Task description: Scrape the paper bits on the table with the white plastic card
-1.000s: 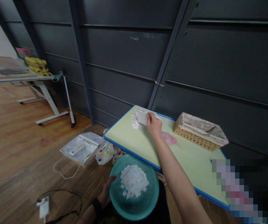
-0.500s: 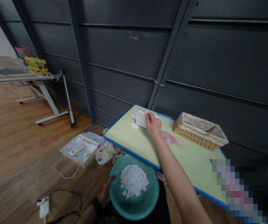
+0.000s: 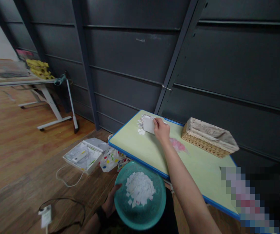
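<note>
My right hand (image 3: 161, 130) reaches across a low table (image 3: 154, 152) with a pale green top and blue edge. Its fingers are closed on a white card (image 3: 148, 124) held upright against a small heap of white paper bits (image 3: 141, 126) at the far left corner. My left hand (image 3: 112, 200) grips the left rim of a teal bowl (image 3: 140, 196) held below the table's near edge. The bowl holds a pile of white paper pieces (image 3: 140, 188).
A woven basket (image 3: 209, 136) stands at the table's far right. A pink patch (image 3: 177, 144) marks the tabletop. On the wooden floor lie an open white box (image 3: 85, 156), a spotted plastic bag (image 3: 112, 159) and a cable with adapter (image 3: 46, 217). Another table (image 3: 20, 78) stands far left.
The white card in my right hand shifted slightly left over the paper bits, then came back a little. The bowl and my left hand have stayed put.
</note>
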The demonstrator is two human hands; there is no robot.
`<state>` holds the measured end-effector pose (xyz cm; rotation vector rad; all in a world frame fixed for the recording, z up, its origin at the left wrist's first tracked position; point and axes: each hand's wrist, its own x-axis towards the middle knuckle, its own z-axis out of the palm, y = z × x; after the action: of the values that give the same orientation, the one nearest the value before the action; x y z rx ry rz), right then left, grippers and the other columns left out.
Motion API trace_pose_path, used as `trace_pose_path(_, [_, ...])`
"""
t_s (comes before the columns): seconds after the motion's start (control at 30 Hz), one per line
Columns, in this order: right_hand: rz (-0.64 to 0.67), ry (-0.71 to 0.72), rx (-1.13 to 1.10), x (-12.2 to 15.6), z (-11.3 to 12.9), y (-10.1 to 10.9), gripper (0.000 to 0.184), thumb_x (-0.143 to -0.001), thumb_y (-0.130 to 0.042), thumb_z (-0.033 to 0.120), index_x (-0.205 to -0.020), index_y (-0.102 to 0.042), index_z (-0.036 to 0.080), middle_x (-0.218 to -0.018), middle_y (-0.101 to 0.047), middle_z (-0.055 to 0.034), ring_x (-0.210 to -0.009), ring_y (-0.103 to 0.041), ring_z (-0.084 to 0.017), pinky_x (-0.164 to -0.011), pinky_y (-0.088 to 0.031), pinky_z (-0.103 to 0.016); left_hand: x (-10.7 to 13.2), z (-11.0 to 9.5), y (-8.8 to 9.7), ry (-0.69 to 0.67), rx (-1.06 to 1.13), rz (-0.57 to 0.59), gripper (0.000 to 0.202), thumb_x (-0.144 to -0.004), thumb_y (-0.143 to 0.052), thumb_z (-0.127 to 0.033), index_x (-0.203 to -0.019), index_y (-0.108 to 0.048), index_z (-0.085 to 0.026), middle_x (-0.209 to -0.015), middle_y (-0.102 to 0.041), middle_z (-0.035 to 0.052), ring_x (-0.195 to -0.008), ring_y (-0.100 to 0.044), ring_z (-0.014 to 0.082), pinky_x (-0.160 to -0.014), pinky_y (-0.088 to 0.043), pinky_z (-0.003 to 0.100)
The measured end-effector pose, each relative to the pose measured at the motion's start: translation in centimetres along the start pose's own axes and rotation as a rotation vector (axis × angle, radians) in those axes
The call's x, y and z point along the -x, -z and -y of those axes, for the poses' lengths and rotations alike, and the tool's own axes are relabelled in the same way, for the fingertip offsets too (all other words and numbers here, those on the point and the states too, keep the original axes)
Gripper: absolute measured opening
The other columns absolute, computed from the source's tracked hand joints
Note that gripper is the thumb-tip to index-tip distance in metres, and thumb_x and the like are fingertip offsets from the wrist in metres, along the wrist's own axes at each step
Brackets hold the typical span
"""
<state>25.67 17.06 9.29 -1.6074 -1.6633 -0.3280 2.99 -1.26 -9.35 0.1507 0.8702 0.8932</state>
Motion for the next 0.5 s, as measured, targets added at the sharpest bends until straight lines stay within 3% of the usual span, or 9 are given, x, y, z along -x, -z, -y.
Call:
trace_pose_path(0.23, [-0.037, -0.041, 0.031, 0.09, 0.02, 0.17, 0.031, -0.092, -0.038, 0.032, -0.101, -0.064, 0.019, -0.080, -0.068, -0.0076, -0.067, -0.059, -0.018, -0.062, -0.033, -0.026, -0.18, -0.03, 0.07, 0.014, -0.005, -0.010, 0.050, -0.075, -0.064, -0.027, -0.119, -0.055, -0.005, -0.089, -0.077, 0.0138, -0.089, -0.071, 0.0307, -0.083, -0.053, 0.042])
trace_pose_path(0.5, [-0.027, -0.020, -0.092, 0.02, 0.06, 0.17, 0.028, -0.091, -0.040, 0.031, -0.096, -0.065, 0.019, -0.086, -0.070, -0.0069, -0.074, -0.062, -0.019, -0.067, -0.038, -0.027, 0.16, -0.15, -0.20, 0.010, 0.011, 0.005, 0.054, -0.075, -0.064, -0.028, -0.123, -0.053, -0.007, -0.094, -0.077, 0.0139, -0.093, -0.069, 0.0314, -0.085, -0.052, 0.044])
